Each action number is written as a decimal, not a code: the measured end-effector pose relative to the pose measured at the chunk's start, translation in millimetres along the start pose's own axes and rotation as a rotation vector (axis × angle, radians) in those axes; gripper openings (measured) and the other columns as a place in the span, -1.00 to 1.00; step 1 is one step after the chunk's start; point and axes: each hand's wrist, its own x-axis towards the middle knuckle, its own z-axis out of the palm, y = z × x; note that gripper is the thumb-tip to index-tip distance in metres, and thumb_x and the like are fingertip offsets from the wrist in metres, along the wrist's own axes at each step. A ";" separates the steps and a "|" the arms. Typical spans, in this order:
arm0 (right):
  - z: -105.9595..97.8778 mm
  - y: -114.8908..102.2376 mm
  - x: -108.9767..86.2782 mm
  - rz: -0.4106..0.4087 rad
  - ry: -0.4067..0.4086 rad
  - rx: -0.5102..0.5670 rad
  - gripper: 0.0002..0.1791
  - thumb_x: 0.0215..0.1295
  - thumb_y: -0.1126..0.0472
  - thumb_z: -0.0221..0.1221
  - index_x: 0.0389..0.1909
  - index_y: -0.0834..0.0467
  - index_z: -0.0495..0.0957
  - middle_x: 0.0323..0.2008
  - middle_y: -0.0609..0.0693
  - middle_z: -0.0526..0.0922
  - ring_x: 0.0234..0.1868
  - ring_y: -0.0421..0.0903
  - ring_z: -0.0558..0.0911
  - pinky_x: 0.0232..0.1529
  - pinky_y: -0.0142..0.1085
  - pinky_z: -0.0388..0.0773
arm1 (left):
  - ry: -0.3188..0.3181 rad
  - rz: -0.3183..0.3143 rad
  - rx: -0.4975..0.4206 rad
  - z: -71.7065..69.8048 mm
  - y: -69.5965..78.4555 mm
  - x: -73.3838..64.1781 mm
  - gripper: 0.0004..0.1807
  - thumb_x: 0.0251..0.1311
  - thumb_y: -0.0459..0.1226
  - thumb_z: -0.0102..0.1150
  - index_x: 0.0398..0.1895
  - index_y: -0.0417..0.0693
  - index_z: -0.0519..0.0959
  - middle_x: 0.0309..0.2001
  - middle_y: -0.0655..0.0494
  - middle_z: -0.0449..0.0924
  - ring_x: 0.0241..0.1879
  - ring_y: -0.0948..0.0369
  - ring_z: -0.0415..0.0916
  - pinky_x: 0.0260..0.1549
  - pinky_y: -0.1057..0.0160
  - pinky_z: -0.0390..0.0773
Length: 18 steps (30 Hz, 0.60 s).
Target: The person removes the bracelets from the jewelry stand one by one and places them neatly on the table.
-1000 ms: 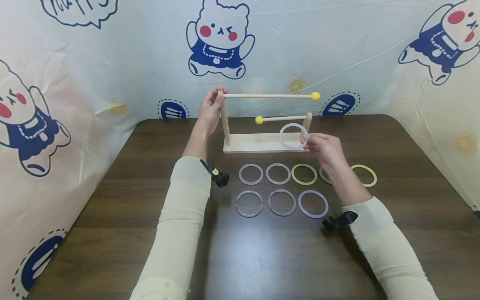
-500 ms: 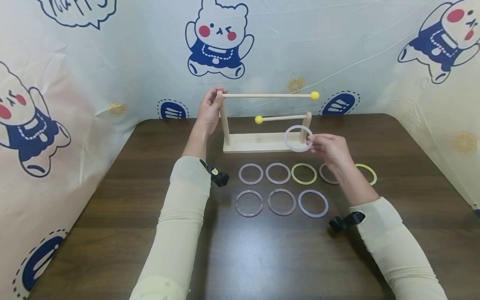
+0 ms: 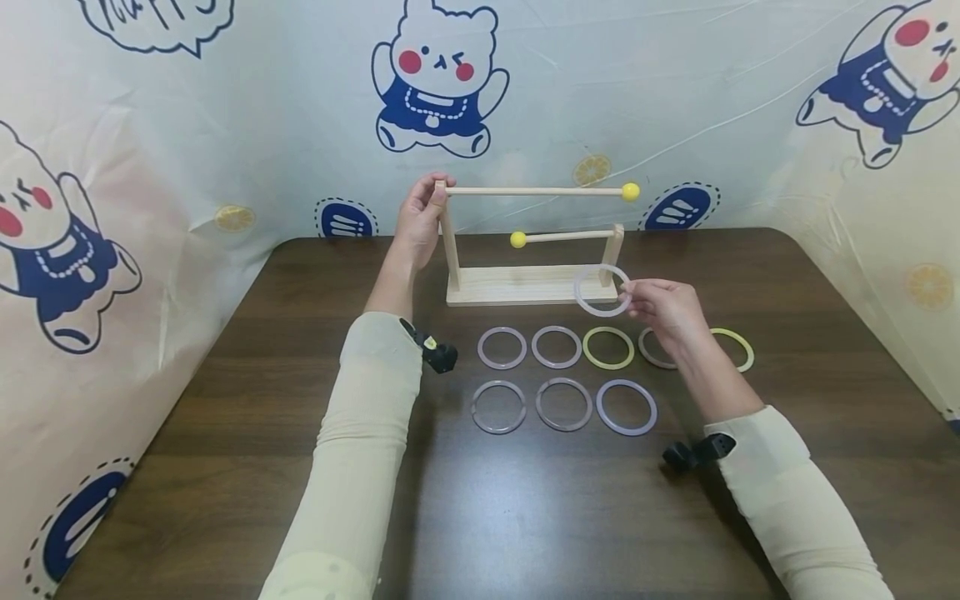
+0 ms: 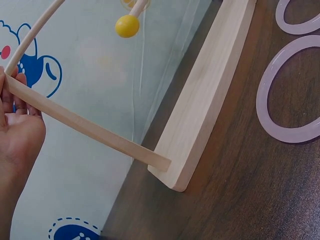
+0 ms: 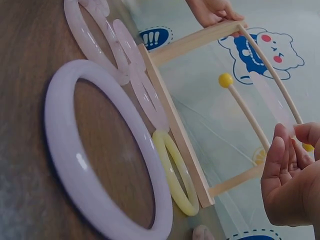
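Note:
My left hand (image 3: pixel 420 218) grips the top of the left post of a wooden rack (image 3: pixel 525 287). From that post a long rod (image 3: pixel 536 192) runs right to a yellow ball; a shorter, lower rod (image 3: pixel 570 237) runs left from the right post to another yellow ball. Between thumb and fingers my right hand (image 3: pixel 667 312) pinches a pale translucent ring (image 3: pixel 602 313), held upright in front of the rack's right end. In the right wrist view that ring (image 5: pixel 270 100) shows nearly edge-on. Neither rod carries a ring.
Two rows of rings lie on the dark wooden table (image 3: pixel 495 517) before the rack, among them a yellow ring (image 3: pixel 608 367) and a bluish-purple ring (image 3: pixel 627 432). My right forearm partly covers rings at the right. A printed curtain (image 3: pixel 300 108) hangs behind.
The right hand has moved right and slightly down towards me with the pinched ring, away from the short rod. My left hand and the rack stay where they were.

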 end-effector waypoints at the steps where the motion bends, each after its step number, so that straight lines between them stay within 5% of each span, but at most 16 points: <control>1: -1.0 0.5 -0.4 0.000 -0.002 -0.003 -0.72 0.22 0.46 0.09 -0.56 0.16 0.68 -0.57 -0.02 0.68 -0.58 -0.25 0.61 -0.48 -0.47 0.52 | 0.000 -0.001 0.000 0.0 0.0 0.0 -0.88 0.33 -0.29 -0.01 -0.13 0.02 0.48 -0.10 0.17 0.50 0.03 0.23 0.34 0.13 0.31 0.22; 18: -15.9 8.9 -7.9 0.039 -0.046 -0.085 -0.67 0.20 0.49 0.04 -0.58 0.11 0.67 -0.59 -0.05 0.66 -0.58 -0.24 0.58 -0.49 -0.47 0.50 | -0.009 -0.021 0.020 -2.5 -0.2 1.0 -0.79 0.32 -0.26 0.00 -0.03 -0.07 0.46 -0.06 0.16 0.49 0.04 0.23 0.32 0.14 0.28 0.22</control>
